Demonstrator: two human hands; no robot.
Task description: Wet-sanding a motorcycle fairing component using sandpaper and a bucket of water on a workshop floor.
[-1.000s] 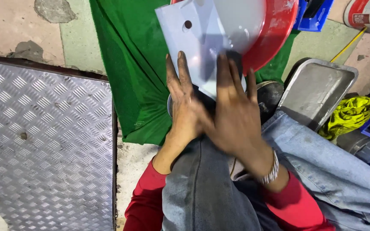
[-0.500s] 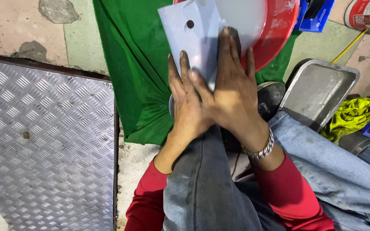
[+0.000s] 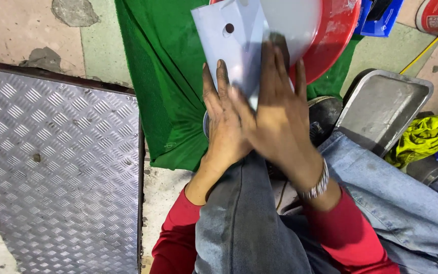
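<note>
A green cloth [image 3: 163,91] lies spread on the concrete floor [image 3: 21,30]. To its left there is a metal plate [image 3: 51,177] with a raised diamond pattern. A red basin [image 3: 335,35] sits on the cloth. On the right stand a grey metal tray [image 3: 386,109], a yellow-green rag [image 3: 422,139] and 1 blue bin [image 3: 381,20].
</note>
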